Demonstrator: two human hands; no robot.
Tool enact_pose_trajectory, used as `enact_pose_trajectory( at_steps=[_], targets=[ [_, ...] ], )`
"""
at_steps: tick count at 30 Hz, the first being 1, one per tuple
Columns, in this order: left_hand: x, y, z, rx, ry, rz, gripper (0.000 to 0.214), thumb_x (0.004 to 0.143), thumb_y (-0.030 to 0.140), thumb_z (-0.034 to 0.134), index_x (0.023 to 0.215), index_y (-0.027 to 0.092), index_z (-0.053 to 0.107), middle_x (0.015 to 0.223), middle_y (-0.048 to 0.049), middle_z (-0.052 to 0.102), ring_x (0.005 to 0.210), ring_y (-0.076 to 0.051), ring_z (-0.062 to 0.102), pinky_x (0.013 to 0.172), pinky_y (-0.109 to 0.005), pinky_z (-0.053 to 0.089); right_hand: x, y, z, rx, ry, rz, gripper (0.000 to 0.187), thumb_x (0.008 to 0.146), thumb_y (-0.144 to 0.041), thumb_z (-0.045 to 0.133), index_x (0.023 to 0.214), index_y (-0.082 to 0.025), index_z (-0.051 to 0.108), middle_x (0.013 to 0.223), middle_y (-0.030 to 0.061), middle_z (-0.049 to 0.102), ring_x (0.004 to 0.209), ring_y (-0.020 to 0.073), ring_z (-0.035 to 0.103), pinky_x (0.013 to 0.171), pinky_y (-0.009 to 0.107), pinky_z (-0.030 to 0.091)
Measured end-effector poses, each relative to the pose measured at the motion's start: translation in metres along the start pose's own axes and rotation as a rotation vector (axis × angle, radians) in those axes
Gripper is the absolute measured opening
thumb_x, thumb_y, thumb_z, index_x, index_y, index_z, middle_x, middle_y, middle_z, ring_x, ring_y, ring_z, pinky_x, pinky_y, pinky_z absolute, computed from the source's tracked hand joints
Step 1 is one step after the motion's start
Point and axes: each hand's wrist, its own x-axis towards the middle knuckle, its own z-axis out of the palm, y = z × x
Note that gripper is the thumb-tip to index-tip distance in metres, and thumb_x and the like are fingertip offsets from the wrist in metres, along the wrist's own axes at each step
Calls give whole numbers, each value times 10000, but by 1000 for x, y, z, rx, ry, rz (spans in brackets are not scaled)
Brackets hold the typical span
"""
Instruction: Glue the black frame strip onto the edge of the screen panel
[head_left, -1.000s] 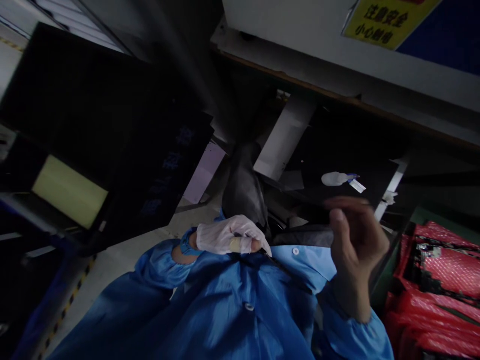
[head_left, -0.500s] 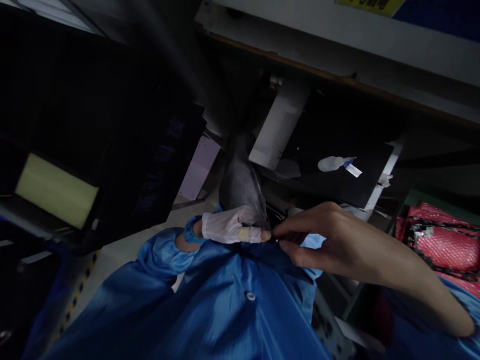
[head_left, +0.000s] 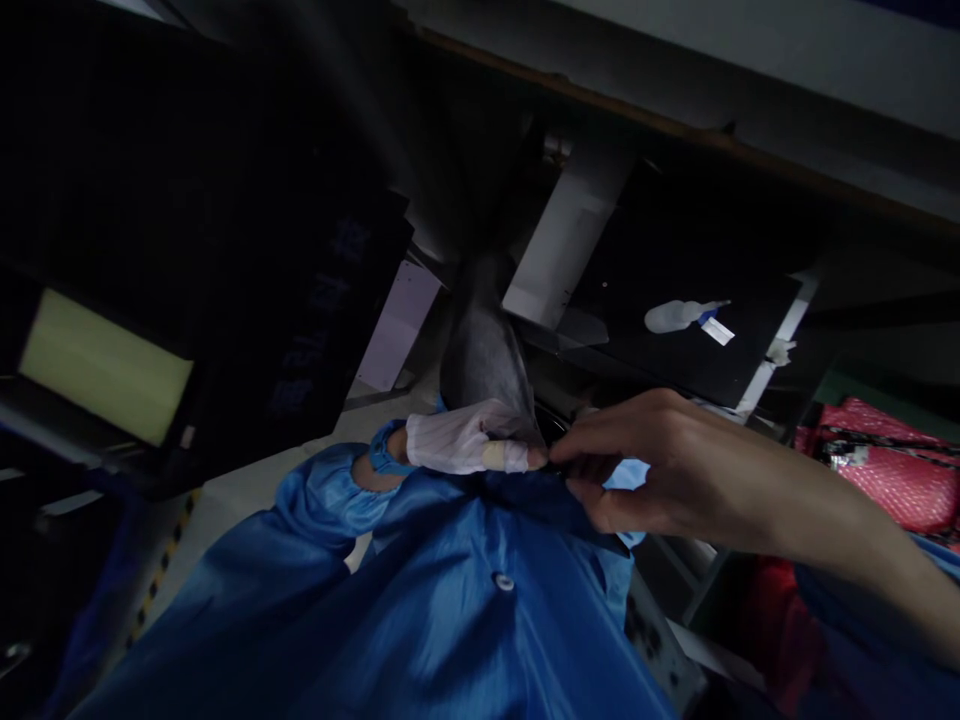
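Observation:
My left hand (head_left: 472, 437) wears a white striped glove that leaves the fingertips bare, with a beige wrap at one finger. It is closed at my waist, in front of my blue coat (head_left: 480, 610). My bare right hand (head_left: 645, 465) comes in from the right and meets it, thumb and forefinger bent close together by the left fingertip. Something dark and small seems to lie between the fingers, too dim to name. Below the hands shows a grey trouser leg (head_left: 486, 350). A blue band (head_left: 386, 448) circles my left wrist.
A whitish squeeze bottle (head_left: 675, 316) with a blue and white tag lies on a black surface (head_left: 622, 350) ahead. Pink bubble-wrap bags (head_left: 889, 470) fill a green crate at right. A dark cabinet (head_left: 300, 300) stands left; a bench edge (head_left: 637, 100) crosses the top.
The view has shifted slightly, so the bench edge sits higher and the bottle a little to the right. Both hands keep nearly the same closed pose together.

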Motion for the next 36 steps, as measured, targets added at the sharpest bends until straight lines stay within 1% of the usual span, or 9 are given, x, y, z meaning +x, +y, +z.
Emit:
enact_pose_trajectory(
  at_steps=[8,13,18,21,26,28,31,34,36],
  targets=[
    [-2,0,0,21,14,-1,593,1053,679,712,755,187,572,709,10,530,663,-129,465,677,-274,463,6,0,4,60,8,26,234,959,-105,710,1094,-197,878,979,19,884,756,133,772,725,229,568],
    [-2,2,0,54,19,31,623,1104,688,634,730,205,513,680,18,488,640,-126,417,682,-283,469,7,1,4,64,26,15,202,961,-112,719,1069,-194,868,931,10,869,716,125,746,691,230,546],
    [0,3,0,73,28,57,627,1139,680,582,728,222,466,661,38,398,624,-122,388,654,-296,403,8,8,6,105,37,-22,174,958,-117,722,1038,-179,862,844,-19,824,688,94,723,665,190,518],
    [0,4,1,73,22,53,636,1138,707,570,739,223,464,675,34,412,624,-121,388,645,-307,378,11,15,9,151,55,-41,183,934,-123,735,1043,-187,868,852,-24,834,689,95,733,670,186,525],
    [-2,4,5,54,-2,23,659,1103,751,620,758,197,529,699,14,482,662,-126,428,663,-298,398,11,10,3,249,96,64,188,984,-175,672,951,-181,857,880,10,871,711,125,766,646,203,549],
    [-2,3,5,49,11,18,658,1104,720,647,727,205,487,684,28,435,649,-116,387,643,-294,369,7,4,-2,182,116,66,188,1022,-201,673,990,-186,857,889,14,870,728,126,772,664,205,553],
    [1,3,2,60,2,23,697,1122,729,607,685,236,377,662,40,349,627,-111,333,613,-308,320,-2,-2,-7,98,138,16,198,1087,-248,675,1111,-181,859,961,30,879,795,133,796,737,215,582],
    [4,3,-1,81,-14,30,709,1131,765,551,690,237,378,673,31,357,627,-117,341,611,-322,308,-5,0,-5,51,88,-2,201,1099,-240,691,1191,-168,855,1040,59,888,852,156,815,800,244,612],
    [5,3,-2,83,-18,30,700,1130,756,563,695,236,386,669,36,342,622,-118,335,610,-325,308,-4,3,-2,33,78,2,193,1079,-211,700,1183,-170,858,1015,57,883,832,162,809,795,253,619]
  ],
)
